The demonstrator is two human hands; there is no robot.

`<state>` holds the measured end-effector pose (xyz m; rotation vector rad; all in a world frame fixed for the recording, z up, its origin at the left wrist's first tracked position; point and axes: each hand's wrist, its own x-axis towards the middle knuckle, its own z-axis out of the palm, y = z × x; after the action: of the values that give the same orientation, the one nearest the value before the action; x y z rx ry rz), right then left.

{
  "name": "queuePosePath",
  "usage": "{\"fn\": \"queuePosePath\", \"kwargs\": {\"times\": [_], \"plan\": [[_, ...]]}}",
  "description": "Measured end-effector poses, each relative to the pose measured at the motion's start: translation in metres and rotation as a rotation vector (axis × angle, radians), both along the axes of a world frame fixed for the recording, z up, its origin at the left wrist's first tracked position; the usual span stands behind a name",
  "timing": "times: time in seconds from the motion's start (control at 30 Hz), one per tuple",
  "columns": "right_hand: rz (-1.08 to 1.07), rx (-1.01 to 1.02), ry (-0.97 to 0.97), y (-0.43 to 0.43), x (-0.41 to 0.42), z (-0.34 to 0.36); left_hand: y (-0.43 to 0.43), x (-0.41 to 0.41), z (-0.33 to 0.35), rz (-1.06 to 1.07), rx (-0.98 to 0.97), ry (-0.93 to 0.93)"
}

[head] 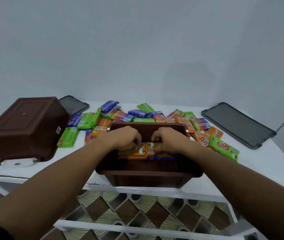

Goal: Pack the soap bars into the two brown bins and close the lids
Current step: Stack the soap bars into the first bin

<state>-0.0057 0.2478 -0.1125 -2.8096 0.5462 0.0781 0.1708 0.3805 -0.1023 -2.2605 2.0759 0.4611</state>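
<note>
An open brown bin (148,175) stands at the table's front edge. Both hands reach inside it. My left hand (125,137) grips an orange soap bar (134,152) lying in the bin. Beside it, my right hand (168,138) grips a second orange soap bar (152,147). A blue bar (160,158) shows beneath them. Several loose soap bars (137,115) in green, blue, orange and rainbow wrappers lie heaped behind the bin. A green bar (224,148) lies to its right. The second brown bin (25,127) rests upside down at the left.
One dark grey lid (238,125) lies flat at the right back of the white table (259,167). Another dark lid (73,104) lies behind the overturned bin. A wall rises directly behind the table. Patterned floor tiles (137,210) show below the table's white frame.
</note>
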Motion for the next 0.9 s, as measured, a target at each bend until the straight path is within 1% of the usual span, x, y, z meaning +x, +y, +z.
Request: {"fn": "queuePosePath", "kwargs": {"times": [0.07, 0.13, 0.23, 0.37, 0.47, 0.6, 0.73, 0.9], "plan": [[-0.043, 0.117, -0.117, -0.005, 0.000, 0.014, -0.001, 0.008, 0.015, 0.023, -0.135, 0.067], [-0.084, 0.157, -0.230, -0.010, 0.003, 0.031, -0.004, 0.016, 0.032, 0.064, -0.242, 0.118], [-0.145, 0.157, -0.379, -0.018, 0.012, 0.058, -0.009, 0.028, 0.058, 0.112, -0.373, 0.207], [-0.170, 0.104, -0.481, -0.028, 0.026, 0.087, -0.015, 0.044, 0.090, 0.123, -0.521, 0.241], [-0.181, 0.093, -0.515, -0.037, 0.035, 0.101, -0.023, 0.055, 0.102, 0.150, -0.546, 0.293], [-0.193, 0.110, -0.530, -0.051, 0.048, 0.108, -0.040, 0.064, 0.104, 0.123, -0.520, 0.282], [-0.188, 0.111, -0.501, -0.072, 0.064, 0.104, -0.065, 0.073, 0.097, 0.112, -0.482, 0.273], [-0.203, 0.160, -0.436, -0.111, 0.094, 0.091, -0.103, 0.096, 0.082, 0.165, -0.437, 0.325]]}}
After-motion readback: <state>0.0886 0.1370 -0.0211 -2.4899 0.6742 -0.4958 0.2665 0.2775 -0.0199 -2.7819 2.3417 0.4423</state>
